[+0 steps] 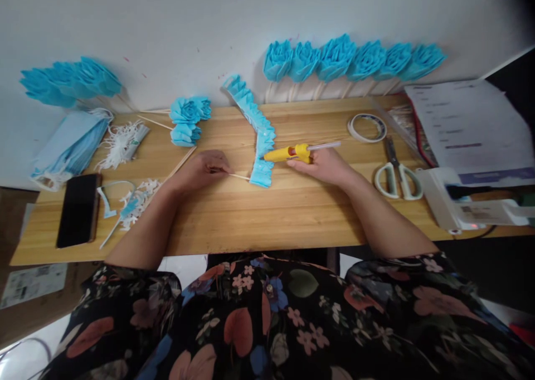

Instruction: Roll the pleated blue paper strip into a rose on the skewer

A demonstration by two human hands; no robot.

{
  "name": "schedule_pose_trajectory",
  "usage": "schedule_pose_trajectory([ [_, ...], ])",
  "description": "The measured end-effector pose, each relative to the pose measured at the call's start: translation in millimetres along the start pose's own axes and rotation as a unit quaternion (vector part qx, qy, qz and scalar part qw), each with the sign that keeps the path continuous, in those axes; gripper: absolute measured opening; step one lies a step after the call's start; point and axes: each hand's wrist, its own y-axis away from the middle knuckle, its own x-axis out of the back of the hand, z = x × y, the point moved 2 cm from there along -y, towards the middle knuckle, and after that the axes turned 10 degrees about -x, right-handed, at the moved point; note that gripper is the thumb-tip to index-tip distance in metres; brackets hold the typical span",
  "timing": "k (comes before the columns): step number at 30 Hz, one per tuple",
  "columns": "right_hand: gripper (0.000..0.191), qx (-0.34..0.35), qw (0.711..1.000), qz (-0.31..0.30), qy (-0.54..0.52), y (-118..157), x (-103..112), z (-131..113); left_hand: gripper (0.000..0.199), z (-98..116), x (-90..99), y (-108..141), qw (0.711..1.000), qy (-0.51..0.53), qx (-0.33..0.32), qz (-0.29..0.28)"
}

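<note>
Wooden table (234, 224). Left hand (213, 165): one thin stick (239, 176), pinched, tip at the near end of a pleated blue strip (264, 137). Right hand (328, 165): yellow glue gun (288, 153), gripped, nozzle at the strip's right edge. Far right: six blue flowers (336, 57), in a row along the wall (188, 29). Far left: a blue bunch (77, 82); nearer, masks (71, 146), then a dark phone (78, 210). Right: tape roll (353, 130); nearer, scissors (395, 165), white-handled.

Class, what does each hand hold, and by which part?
Right hand: glue gun, by its handle. Left hand: thin stick, by the part away from the blue strip.
</note>
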Motion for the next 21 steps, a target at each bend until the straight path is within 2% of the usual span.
schedule_pose_trajectory([
  [5, 0.043, 0.003, 0.998, 0.007, 0.064, 1.4, -3.7, -1.6, 0.023, 0.4, -0.1, 0.2, 1.0, 0.003, -0.006, 0.003],
  [12, 0.038, 0.006, 1.0, -0.003, 0.005, -1.6, -4.6, 1.8, 0.022, 0.2, 1.7, -0.3, 1.0, 0.0, -0.017, 0.0],
  [17, 0.048, -0.033, 0.996, -0.03, -0.082, -3.2, -0.5, 6.6, 0.026, -0.3, 1.7, -0.3, 1.0, 0.007, -0.003, -0.003],
  [21, 0.05, -0.023, 0.995, -0.039, -0.086, -3.8, 1.7, 8.2, 0.027, -0.3, 0.1, 0.1, 1.0, 0.0, -0.013, 0.013],
])
